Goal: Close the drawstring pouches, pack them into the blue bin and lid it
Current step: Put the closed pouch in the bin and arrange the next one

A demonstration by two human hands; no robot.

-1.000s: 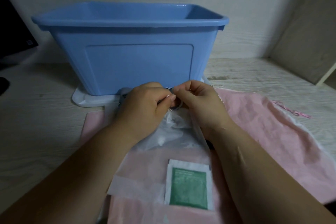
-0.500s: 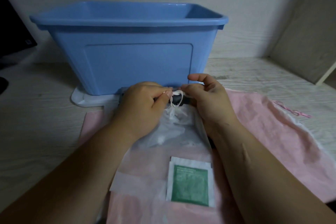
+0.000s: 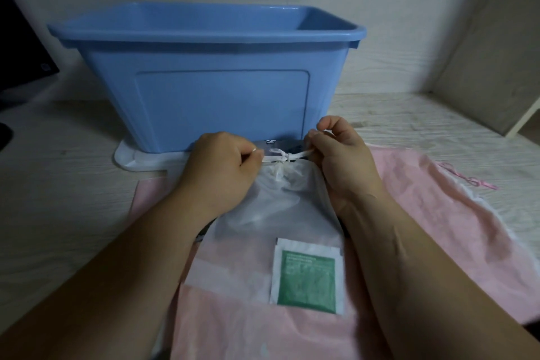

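In front of the blue bin [image 3: 222, 96], the left hand [image 3: 222, 175] and right hand [image 3: 344, 169] each pinched an end of the white cord [image 3: 282, 157] in curled fingers [image 3: 253, 156], drawing the clear pouch [image 3: 277, 210] closed. Pink pouches [image 3: 438, 228], also in front of the bin, lay unpacked. The bin stood unlidded, so most of the job seemingly remained.

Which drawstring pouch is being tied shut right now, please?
The translucent white pouch: the left hand and right hand pinch its knotted white cord; the pink pouches lie flat.
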